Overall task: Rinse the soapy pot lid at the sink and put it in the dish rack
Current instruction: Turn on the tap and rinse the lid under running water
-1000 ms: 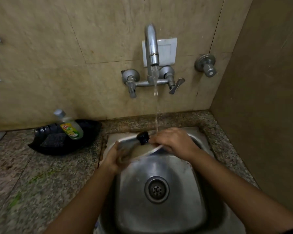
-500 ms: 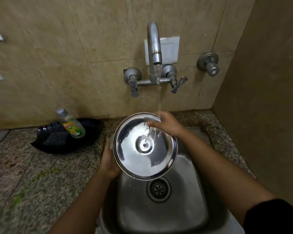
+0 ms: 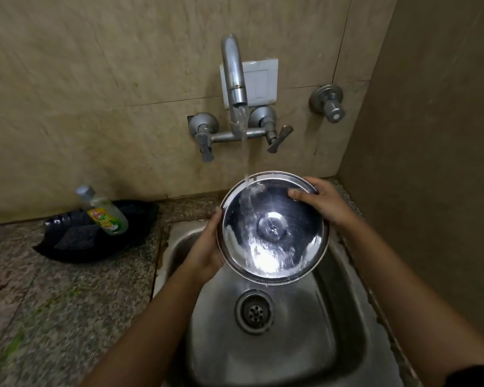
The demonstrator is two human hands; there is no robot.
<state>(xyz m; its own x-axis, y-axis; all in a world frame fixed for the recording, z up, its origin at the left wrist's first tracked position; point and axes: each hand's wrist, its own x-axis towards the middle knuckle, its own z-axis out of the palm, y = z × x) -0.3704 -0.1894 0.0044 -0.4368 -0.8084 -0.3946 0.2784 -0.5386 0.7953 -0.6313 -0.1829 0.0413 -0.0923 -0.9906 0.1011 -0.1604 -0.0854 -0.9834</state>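
A round steel pot lid (image 3: 288,219) is held tilted over the steel sink (image 3: 333,325), its shiny underside facing me. Water from the wall tap (image 3: 234,79) falls onto its upper left part and runs off the lower rim. My left hand (image 3: 207,247) grips the lid's left edge from behind. My right hand (image 3: 322,201) holds the upper right edge with fingers laid on the inner face. The lid's knob is hidden behind it. No dish rack is in view.
A black tray (image 3: 134,236) on the granite counter (image 3: 53,303) left of the sink holds a dish-soap bottle (image 3: 104,212) and a dark scrub pad (image 3: 76,236). Tiled walls close in behind and to the right. The sink drain (image 3: 253,311) is uncovered.
The lid went from lying low with its knob up to tilted with its underside facing me. It has since shifted right under the stream, and my right hand moved to its upper right edge.
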